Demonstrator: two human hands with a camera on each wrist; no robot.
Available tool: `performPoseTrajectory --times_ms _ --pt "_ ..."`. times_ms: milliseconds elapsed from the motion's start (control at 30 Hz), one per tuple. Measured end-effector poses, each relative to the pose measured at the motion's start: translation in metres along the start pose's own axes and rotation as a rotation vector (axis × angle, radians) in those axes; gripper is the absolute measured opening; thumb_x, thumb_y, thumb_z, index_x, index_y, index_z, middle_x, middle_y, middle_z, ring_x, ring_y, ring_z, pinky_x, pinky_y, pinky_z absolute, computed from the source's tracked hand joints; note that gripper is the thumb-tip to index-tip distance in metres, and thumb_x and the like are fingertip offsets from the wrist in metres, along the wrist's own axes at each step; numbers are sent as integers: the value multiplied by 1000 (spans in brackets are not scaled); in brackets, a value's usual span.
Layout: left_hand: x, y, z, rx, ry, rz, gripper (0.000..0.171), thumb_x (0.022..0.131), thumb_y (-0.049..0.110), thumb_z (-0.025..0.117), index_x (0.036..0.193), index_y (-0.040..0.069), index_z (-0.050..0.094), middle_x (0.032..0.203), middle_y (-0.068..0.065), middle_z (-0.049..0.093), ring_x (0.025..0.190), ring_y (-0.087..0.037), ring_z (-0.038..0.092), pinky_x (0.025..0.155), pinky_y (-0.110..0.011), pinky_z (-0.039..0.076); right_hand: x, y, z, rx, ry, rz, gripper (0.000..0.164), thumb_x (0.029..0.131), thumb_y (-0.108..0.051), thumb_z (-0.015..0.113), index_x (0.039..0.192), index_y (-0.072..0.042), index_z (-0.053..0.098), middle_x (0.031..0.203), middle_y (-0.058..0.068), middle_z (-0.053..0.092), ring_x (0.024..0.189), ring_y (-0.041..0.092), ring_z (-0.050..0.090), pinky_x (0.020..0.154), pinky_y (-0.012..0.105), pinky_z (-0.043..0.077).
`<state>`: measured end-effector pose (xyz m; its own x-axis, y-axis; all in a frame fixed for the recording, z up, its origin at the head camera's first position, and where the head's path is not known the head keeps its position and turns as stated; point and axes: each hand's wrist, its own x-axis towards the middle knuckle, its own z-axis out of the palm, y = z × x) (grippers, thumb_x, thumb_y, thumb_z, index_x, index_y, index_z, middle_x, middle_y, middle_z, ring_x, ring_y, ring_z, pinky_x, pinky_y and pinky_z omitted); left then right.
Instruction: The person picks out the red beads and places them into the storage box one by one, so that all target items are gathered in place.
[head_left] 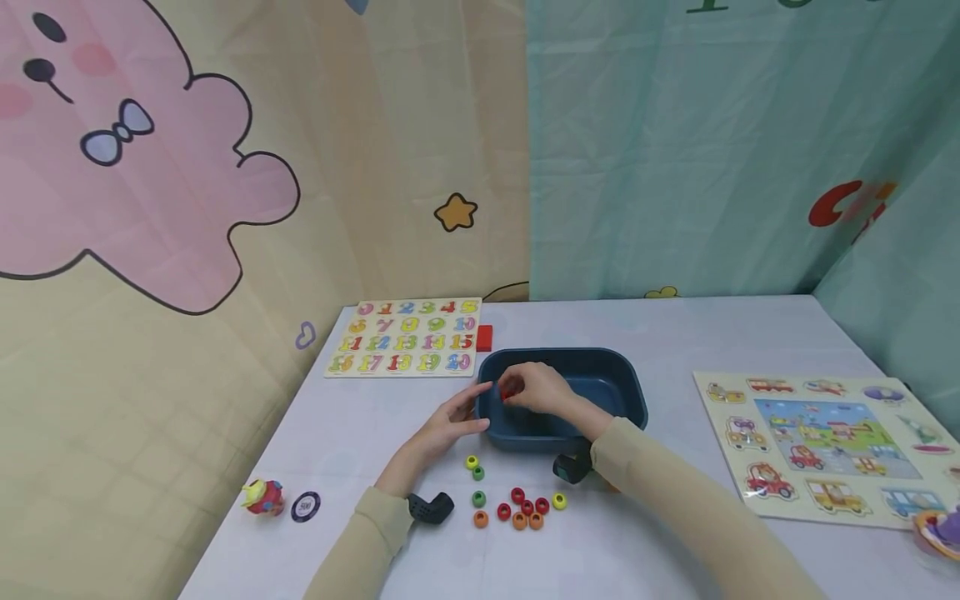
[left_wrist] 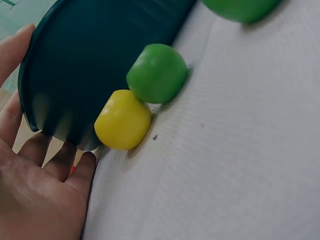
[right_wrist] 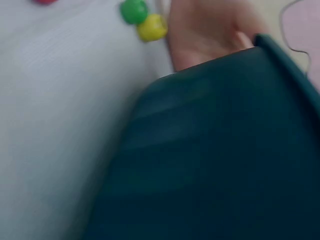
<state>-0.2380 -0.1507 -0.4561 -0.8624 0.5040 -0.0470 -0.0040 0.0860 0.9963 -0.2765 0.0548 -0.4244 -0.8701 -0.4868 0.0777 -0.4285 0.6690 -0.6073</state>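
Note:
A dark blue rectangular tray [head_left: 562,444] stands on the table, its left end beside my left hand [head_left: 444,429]. The fingers of that hand are extended along the tray's outer wall and touch it, as the left wrist view also shows. Over the inside of the tray, near its left end, my right hand [head_left: 542,387] pinches a small red bead [head_left: 508,388], partly covered by the fingers. Just in front of the tray lie a yellow bead [left_wrist: 123,120] and a green bead [left_wrist: 157,73], side by side. The right wrist view is mostly filled by the tray's wall.
Several red, orange, green and yellow beads [head_left: 527,507] lie nearer the front. A number puzzle board [head_left: 405,337] and a red block [head_left: 484,338] are behind left; a picture puzzle [head_left: 825,450] lies right. A small toy [head_left: 264,497] and round chip [head_left: 306,507] sit left.

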Motion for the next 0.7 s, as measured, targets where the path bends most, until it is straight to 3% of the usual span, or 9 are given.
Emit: performPoseTrajectory --times_ms 200,700 --pt "-5 12 3 15 -17 1 57 87 7 54 139 14 31 148 -5 12 132 -25 18 103 -40 24 2 3 7 -69 -15 -25 21 77 -13 69 98 -13 66 85 -4 64 72 9 55 68 24 49" --pt "-6 12 4 25 -17 11 57 88 7 54 139 14 31 148 -5 12 132 -26 17 104 -42 23 0 2 11 -129 26 -42 24 78 -12 67 102 -15 65 92 -2 65 80 11 58 75 30 49"
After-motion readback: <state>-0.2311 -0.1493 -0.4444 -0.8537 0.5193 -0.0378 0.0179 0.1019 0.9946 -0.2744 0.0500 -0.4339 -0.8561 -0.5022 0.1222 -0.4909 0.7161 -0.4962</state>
